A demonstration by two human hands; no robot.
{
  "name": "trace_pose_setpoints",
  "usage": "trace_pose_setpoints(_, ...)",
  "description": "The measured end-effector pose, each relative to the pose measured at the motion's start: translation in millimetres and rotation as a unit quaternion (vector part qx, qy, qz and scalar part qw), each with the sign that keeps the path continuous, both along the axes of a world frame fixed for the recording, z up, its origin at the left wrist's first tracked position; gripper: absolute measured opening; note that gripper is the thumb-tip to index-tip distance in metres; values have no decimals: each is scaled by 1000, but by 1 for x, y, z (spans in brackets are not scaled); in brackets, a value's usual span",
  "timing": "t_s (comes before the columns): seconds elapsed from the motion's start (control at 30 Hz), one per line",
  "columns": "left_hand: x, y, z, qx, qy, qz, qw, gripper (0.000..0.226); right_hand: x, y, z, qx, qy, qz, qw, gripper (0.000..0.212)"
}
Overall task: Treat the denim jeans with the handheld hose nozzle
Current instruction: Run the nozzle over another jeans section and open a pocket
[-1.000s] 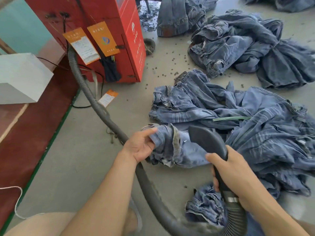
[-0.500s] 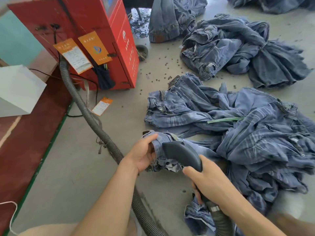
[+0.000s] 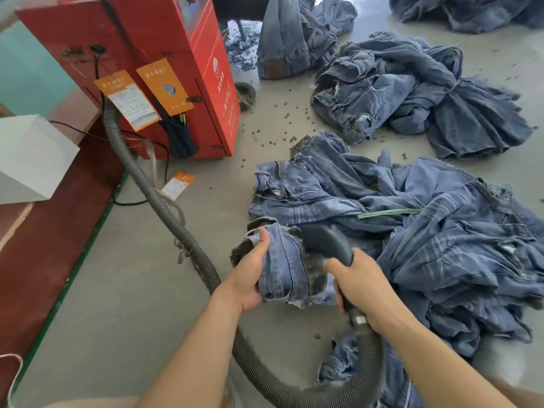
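My left hand (image 3: 250, 272) grips the bunched end of a blue denim jeans leg (image 3: 284, 266), lifted a little off the floor. The black hose nozzle (image 3: 326, 238) has its tip pushed into that bunched end, and my right hand (image 3: 357, 282) grips its handle just right of the denim. A grey ribbed hose (image 3: 164, 198) runs from the nozzle, loops under my arms and leads to the red machine (image 3: 164, 69). The held leg belongs to a heap of light blue jeans (image 3: 426, 231) spread to the right.
Darker jeans piles lie at the back right (image 3: 412, 89) and top centre (image 3: 294, 39). Small dark pellets are scattered on the grey floor (image 3: 273, 125). A white box (image 3: 32, 160) sits at left on a red floor strip. More denim (image 3: 347, 363) lies under my right forearm.
My left hand has shifted from pinching the leg's edge to holding the bunched end, raised. The nozzle has moved left and its tip has gone into the denim.
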State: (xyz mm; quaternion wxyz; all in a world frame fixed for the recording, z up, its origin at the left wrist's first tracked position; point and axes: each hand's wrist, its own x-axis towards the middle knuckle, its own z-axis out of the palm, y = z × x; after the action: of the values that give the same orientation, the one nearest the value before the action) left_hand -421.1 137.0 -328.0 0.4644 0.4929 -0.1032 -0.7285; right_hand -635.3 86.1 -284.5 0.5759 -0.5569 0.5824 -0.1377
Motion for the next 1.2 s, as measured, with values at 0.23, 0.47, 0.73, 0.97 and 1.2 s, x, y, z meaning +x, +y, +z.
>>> trace_pose_setpoints(0.23,1,0,-2,33,-16,31,999,76,-20,-25,19,-20,-51,-61,997,25)
trace_pose_setpoints(0.47,3,5,-7,31,-62,34,997,70,-8,14,-6,49,-6,16,999,15)
trace_pose_setpoints(0.73,6,18,-19,33,-109,-4,993,71,-11,16,12,125,-61,27,990,18)
trace_pose_setpoints(0.97,5,25,-20,-1,-79,14,997,70,13,-26,15,124,-60,-32,990,14)
trace_pose_setpoints(1.2,11,23,-14,-45,89,130,987,72,4,-2,16,145,-67,51,986,20)
